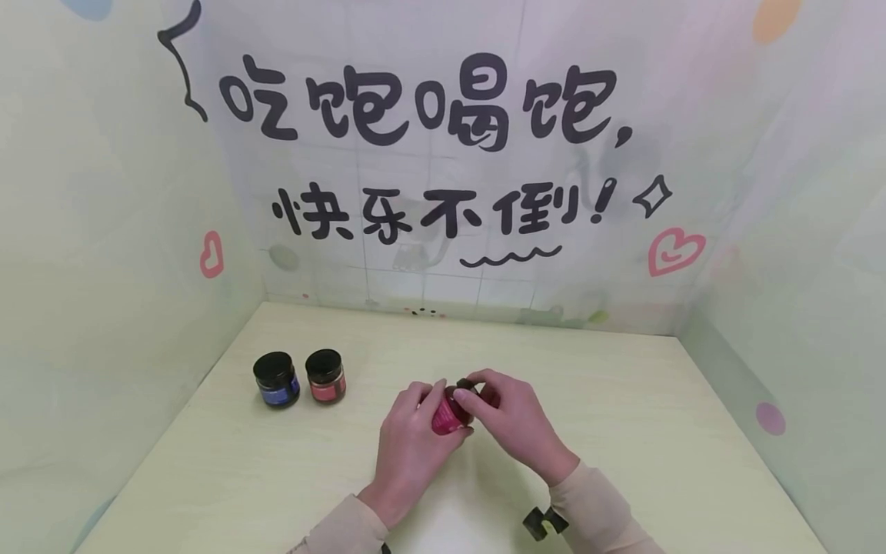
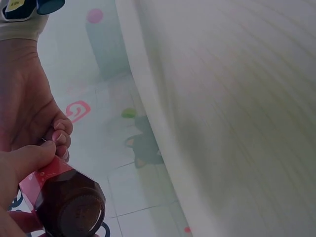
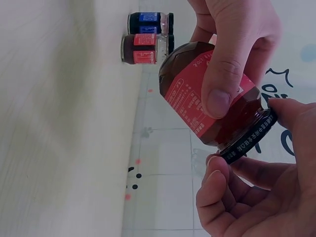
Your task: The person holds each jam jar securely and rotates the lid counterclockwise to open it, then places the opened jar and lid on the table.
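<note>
A faceted glass jar [image 1: 448,418] with a pink-red label and dark contents is held up over the table between both hands. My left hand [image 1: 413,442] grips its body, the thumb lying across the label in the right wrist view. On the black lid [image 3: 249,136], my right hand [image 1: 515,415] has its thumb and fingers pinched at opposite edges of the rim. The jar is tilted, with its glass base [image 2: 81,215] facing the left wrist camera. The lid sits on the jar's mouth.
Two more black-lidded jars stand upright at the table's left: one with a blue label [image 1: 277,396], one with a red label [image 1: 325,391]. The pale table [image 1: 228,469] is enclosed by printed cloth walls [image 1: 443,169] at the back and sides.
</note>
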